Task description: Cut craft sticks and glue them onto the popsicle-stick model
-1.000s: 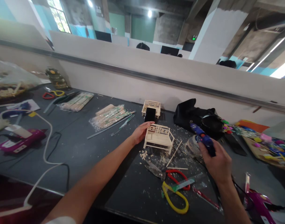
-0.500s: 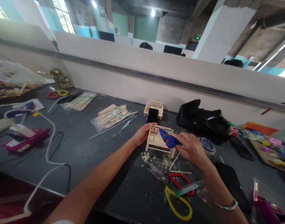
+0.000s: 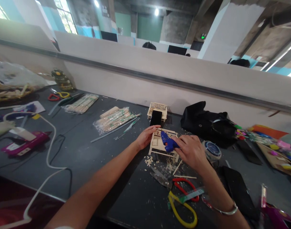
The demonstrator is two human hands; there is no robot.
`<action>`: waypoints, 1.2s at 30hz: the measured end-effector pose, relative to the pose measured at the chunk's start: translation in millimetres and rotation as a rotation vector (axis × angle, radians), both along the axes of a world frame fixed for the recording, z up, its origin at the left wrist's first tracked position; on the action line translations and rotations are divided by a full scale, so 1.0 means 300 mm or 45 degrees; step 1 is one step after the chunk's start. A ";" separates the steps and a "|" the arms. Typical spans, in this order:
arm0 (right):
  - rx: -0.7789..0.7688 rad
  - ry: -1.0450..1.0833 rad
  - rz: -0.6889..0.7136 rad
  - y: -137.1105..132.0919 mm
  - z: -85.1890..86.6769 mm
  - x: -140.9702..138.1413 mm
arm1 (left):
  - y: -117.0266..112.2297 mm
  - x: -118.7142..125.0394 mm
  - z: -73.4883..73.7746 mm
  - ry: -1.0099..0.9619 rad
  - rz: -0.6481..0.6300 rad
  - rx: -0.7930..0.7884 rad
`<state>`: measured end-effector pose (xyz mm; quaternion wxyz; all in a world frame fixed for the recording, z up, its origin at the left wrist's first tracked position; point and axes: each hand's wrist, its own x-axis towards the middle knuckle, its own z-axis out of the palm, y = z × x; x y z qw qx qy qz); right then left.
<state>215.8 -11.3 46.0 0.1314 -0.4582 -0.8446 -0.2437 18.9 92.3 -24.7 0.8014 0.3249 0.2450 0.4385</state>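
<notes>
My right hand (image 3: pixel 191 150) is closed around a blue hot glue gun (image 3: pixel 168 143), its nozzle pointing up and left over the back rail of a small bench-like model (image 3: pixel 156 142) built from pale wooden sticks. My left hand (image 3: pixel 144 138) grips the model's left back corner, with the fingers reaching behind it. Whether the nozzle touches the wood I cannot tell. Right behind the model a black phone (image 3: pixel 156 118) leans on a second stick model (image 3: pixel 157 107). Small wood offcuts (image 3: pixel 148 160) lie in front, near red-and-yellow-handled scissors (image 3: pixel 183 206).
Bagged wooden sticks (image 3: pixel 116 119) lie to the left, beyond a white cable (image 3: pixel 50 156) and a magenta power strip (image 3: pixel 26 143). On the right are a black bag (image 3: pixel 204 124), a round clear container (image 3: pixel 212 149) and a black case (image 3: pixel 239 187). A low partition (image 3: pixel 126 82) runs behind.
My right hand has shifted the glue gun slightly left and turned its nozzle more upright along the back rail. The left hand keeps its place on the model.
</notes>
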 end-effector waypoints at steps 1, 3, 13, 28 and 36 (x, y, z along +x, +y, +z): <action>0.010 -0.017 -0.003 0.000 0.002 -0.004 | 0.000 0.000 0.000 0.005 0.000 -0.001; 0.019 -0.034 -0.002 0.001 0.003 -0.012 | 0.000 -0.001 0.000 0.007 -0.003 -0.006; -0.003 -0.016 -0.004 0.009 -0.010 -0.020 | -0.001 0.000 0.005 -0.047 -0.015 -0.015; -0.026 -0.031 -0.050 0.008 -0.010 -0.011 | 0.003 -0.002 -0.006 -0.023 -0.023 -0.005; -0.008 0.008 -0.063 0.004 -0.009 0.004 | 0.007 -0.001 -0.006 -0.028 -0.026 -0.016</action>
